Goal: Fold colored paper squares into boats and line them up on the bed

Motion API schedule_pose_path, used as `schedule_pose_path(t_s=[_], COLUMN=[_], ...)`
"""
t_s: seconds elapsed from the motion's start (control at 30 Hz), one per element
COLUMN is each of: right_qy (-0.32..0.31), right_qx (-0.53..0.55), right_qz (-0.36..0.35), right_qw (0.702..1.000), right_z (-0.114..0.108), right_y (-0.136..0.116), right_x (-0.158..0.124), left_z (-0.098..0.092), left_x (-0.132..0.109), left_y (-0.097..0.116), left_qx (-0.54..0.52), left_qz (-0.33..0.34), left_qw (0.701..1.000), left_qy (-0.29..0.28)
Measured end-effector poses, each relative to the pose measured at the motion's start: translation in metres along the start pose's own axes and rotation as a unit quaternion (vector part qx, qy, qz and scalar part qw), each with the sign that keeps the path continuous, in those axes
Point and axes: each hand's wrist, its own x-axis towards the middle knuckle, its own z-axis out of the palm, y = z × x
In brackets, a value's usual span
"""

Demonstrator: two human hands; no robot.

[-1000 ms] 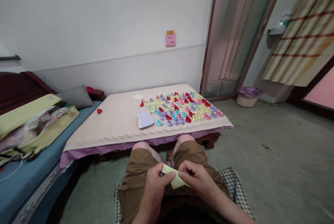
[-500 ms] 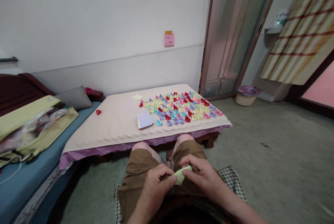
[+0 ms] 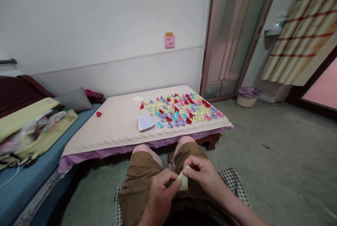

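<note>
Over my lap, both hands pinch a small folded piece of pale yellow paper [image 3: 183, 180]. My left hand [image 3: 161, 189] grips its left edge with thumb and fingers closed. My right hand [image 3: 204, 176] holds the top and right side, fingers curled. The paper now shows as a small triangle-like shape between my fingertips. Ahead, a low table with a cream cloth [image 3: 118, 127] bears several small folded paper pieces in many colours [image 3: 181, 109] and a stack of square paper sheets [image 3: 145, 122].
A lone red folded piece [image 3: 99, 114] and a yellow sheet [image 3: 138, 98] lie on the cloth. A blue bed with bags [image 3: 31, 131] is at left. A bin [image 3: 247, 96] stands by the glass door. Pink note [image 3: 170, 40] on the wall.
The yellow paper has been folded smaller, from a wide flat strip to a compact triangle. Both hands drew closer together over my lap and kept their grip.
</note>
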Motion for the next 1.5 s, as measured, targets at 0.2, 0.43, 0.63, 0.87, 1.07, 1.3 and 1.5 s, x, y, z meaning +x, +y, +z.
schedule_pose_path(t_s=[0.2, 0.43, 0.63, 0.87, 1.07, 1.3, 1.5], right_qy=[0.044, 0.080, -0.015, -0.029, -0.055, -0.072, -0.069], right_qx=[-0.007, -0.068, 0.075, 0.123, 0.114, 0.141, 0.127], right_qz=[-0.010, -0.049, -0.003, 0.025, 0.007, 0.030, 0.035], right_qw=[0.999, 0.993, 0.997, 0.992, 0.992, 0.987, 0.989], right_z=[-0.001, -0.002, -0.003, -0.004, -0.008, -0.001, -0.003], right_y=[-0.001, -0.007, 0.001, -0.003, -0.010, -0.005, -0.012], right_x=[-0.001, -0.005, 0.002, 0.001, -0.001, -0.002, -0.002], left_z=[0.000, 0.001, 0.002, 0.003, -0.001, -0.001, -0.001], left_x=[0.003, 0.004, 0.002, 0.001, 0.003, 0.002, 0.002], left_y=[-0.013, -0.024, -0.017, -0.003, 0.000, 0.004, 0.001], left_qx=[-0.064, -0.217, -0.308, -0.367, -0.402, -0.428, -0.418], left_qz=[-0.085, -0.156, -0.184, -0.214, -0.226, -0.232, -0.230], left_qw=[0.994, 0.962, 0.932, 0.905, 0.887, 0.874, 0.879], left_qy=[0.019, 0.060, 0.047, 0.024, 0.012, -0.011, -0.016])
